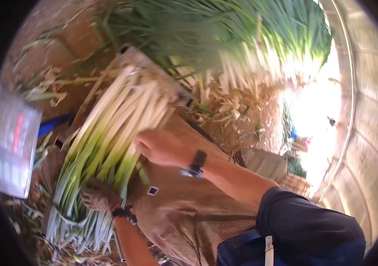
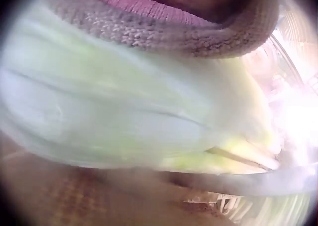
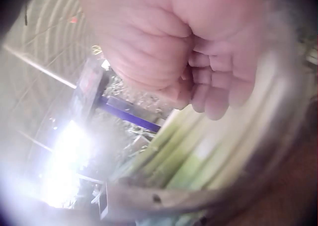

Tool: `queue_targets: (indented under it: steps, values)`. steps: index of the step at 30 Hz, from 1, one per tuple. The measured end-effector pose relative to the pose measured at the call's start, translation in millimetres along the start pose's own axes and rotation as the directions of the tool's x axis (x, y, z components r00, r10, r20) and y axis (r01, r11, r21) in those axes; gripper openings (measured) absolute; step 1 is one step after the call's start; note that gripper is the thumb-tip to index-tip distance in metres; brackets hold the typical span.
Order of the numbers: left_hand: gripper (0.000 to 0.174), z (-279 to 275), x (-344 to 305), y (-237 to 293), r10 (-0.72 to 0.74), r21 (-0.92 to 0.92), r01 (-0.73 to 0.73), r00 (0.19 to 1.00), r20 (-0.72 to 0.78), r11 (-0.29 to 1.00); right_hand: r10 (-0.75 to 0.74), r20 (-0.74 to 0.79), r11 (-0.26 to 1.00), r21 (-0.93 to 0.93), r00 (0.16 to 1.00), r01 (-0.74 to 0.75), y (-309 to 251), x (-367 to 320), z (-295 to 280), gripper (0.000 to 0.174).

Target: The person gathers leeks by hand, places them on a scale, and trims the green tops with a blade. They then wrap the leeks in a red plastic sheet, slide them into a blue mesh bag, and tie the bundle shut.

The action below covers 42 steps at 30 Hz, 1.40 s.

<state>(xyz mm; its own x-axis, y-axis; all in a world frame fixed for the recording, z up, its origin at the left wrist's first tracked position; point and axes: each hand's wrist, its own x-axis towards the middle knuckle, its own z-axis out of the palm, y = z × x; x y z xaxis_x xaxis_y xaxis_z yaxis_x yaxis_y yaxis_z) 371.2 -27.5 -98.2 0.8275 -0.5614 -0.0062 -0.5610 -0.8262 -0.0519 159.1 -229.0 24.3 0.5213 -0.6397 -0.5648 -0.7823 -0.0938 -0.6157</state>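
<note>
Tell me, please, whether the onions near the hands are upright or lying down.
Lying down: the onions stretch lengthwise, leaves under the left hand.

Leafy pile cropped above, panel markings blurred, left grip cropped in wrist view

Gloved left hand rests on leaves; a leafy heap lies beyond.

Leeks: smooth, soft sheen on pale shanks. Glove: knit cloth, matt, bumpy. Brown cloth: coarse weave, matt, creased. Dark sleeve: matt cloth. Wall: ribbed sheeting, looks plastic. Ground: rough, matt.
</note>
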Motion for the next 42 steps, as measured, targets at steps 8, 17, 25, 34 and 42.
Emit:
queue_targets:
  steps: [8, 17, 25, 34, 42]
  values:
    - [0.047, -23.7, 18.9, -56.2, 0.249, -0.197, -0.194, 0.918, 0.308, 0.961, 0.676, -0.136, 0.721, 0.325, 0.725, -0.611, 202.8, -249.3, -7.9, 0.022]
    - [0.045, -117.9, -137.6, -94.0, 0.337, -0.048, -0.65, 0.328, 0.883, 0.758, 0.852, 0.012, 0.429, 0.557, 0.523, -0.711, 304.3, -373.8, -50.7, 0.025]
    - [0.045, -197.0, -282.9, 108.4, 0.228, -0.121, -0.426, 0.21, 0.951, 0.897, 0.759, -0.052, 0.441, 0.775, 0.649, -0.454, 389.5, -371.2, -124.0, 0.025]
    - [0.045, -212.9, -254.7, 172.3, 0.258, -0.103, -0.63, 0.158, 0.953, 0.77, 0.923, -0.141, 0.255, 0.922, 0.358, -0.292, 490.3, -446.9, -250.9, 0.024]
    - [0.046, -195.9, -224.7, 165.9, 0.326, -0.18, -0.879, -0.03, 0.945, 0.442, 0.926, -0.254, 0.311, 0.932, 0.278, -0.186, 580.4, -459.8, -287.6, 0.029]
